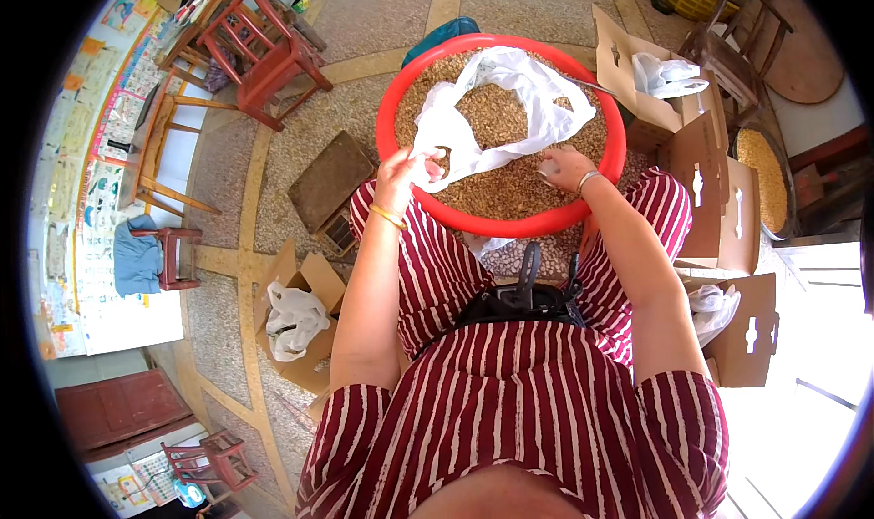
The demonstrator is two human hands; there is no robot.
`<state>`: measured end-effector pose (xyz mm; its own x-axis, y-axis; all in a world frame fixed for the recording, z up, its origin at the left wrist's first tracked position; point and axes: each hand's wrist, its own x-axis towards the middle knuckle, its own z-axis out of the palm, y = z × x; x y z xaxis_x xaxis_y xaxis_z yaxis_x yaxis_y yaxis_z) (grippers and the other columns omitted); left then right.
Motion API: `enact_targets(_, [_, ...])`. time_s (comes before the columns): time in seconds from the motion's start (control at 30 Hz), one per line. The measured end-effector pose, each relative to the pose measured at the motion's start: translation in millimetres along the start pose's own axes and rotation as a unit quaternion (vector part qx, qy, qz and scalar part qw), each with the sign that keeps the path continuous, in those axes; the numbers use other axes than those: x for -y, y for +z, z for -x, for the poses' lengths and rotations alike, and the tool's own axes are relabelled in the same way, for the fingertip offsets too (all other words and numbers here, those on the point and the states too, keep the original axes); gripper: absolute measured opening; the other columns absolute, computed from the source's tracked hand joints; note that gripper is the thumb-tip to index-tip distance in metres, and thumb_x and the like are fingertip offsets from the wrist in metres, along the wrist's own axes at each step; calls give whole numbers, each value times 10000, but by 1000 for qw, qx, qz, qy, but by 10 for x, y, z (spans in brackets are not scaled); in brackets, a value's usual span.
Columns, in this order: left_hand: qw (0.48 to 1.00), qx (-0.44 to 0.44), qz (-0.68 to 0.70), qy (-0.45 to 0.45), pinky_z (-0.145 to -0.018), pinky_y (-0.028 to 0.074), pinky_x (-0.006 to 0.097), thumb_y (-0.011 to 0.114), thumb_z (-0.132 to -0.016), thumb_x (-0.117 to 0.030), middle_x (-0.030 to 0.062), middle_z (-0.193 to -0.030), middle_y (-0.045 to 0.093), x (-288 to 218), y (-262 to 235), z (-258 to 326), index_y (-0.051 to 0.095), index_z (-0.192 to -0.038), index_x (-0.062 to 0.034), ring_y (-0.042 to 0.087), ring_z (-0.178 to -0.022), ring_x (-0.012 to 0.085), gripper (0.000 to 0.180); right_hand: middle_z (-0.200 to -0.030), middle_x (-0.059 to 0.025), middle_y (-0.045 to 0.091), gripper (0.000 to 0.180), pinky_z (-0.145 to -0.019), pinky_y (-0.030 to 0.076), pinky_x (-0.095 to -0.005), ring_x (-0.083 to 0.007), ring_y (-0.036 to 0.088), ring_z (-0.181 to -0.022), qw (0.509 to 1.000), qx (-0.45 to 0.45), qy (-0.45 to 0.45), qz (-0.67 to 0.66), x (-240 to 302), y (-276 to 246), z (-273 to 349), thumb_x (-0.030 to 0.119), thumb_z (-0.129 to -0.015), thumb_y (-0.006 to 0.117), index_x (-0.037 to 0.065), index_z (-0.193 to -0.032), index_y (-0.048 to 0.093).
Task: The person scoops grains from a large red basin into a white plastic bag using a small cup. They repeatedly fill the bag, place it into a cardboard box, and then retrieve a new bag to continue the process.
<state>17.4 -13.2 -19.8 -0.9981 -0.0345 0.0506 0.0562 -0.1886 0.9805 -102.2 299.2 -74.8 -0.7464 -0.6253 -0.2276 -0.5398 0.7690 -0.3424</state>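
Note:
In front of me stands a wide red basin [387,109] filled with small tan-brown pieces [510,196] that look like grain or shelled nuts. A thin white plastic bag [460,141] is spread in a loop over them. At the basin's near left rim, my left hand [411,171] pinches a gathered end of the bag. My right hand [569,167] is low over the pieces inside the near right rim, its fingers curled around something whitish. What that is, I cannot make out.
Open cardboard boxes with white plastic bags stand at the left [309,287], right [746,328] and far right [628,82]. A flat brown block [332,182] lies left of the basin. A red wooden chair [269,59] stands beyond it. At right is a round tray of yellow grain [760,178].

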Motion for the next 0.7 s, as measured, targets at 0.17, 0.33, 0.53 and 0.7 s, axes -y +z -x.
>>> enact_targets(0.17, [994, 29, 98, 27, -676, 500, 314, 478, -877, -150, 183, -1085, 558, -134, 172, 60, 551, -1075, 54, 606, -778, 195, 294, -1069, -121, 557, 347, -872, 436, -386, -297, 517, -1026, 997, 1, 71, -10, -123, 187, -65, 360, -768, 524, 142, -1028, 596])
enact_targets(0.33, [972, 44, 219, 70, -735, 491, 336, 505, -865, -186, 199, -1252, 453, -186, 118, 72, 547, -1097, 29, 594, -830, 203, 319, -1097, -136, 523, 382, -868, 443, -392, -299, 514, -1039, 995, 24, 92, -22, -75, 366, -124, 341, -740, 584, 155, -1072, 568])
enact_targets(0.53, [972, 67, 208, 91, -810, 459, 361, 484, -867, -252, 217, -1325, 373, -163, 72, -3, 499, -1184, 24, 573, -900, 220, 420, -1152, -131, 484, 469, -848, 455, -389, -303, 530, -1018, 991, 64, 111, 27, -3, 415, -162, 254, -700, 640, 185, -1146, 513])
enact_targets(0.7, [971, 36, 217, 93, -800, 478, 383, 522, -848, -268, 222, -1294, 411, -167, 129, -52, 543, -1067, 74, 596, -905, 246, 408, -1160, -137, 503, 416, -817, 471, -393, -289, 560, -982, 991, 30, 130, 11, 117, 192, -270, 236, -722, 599, 163, -1124, 523])
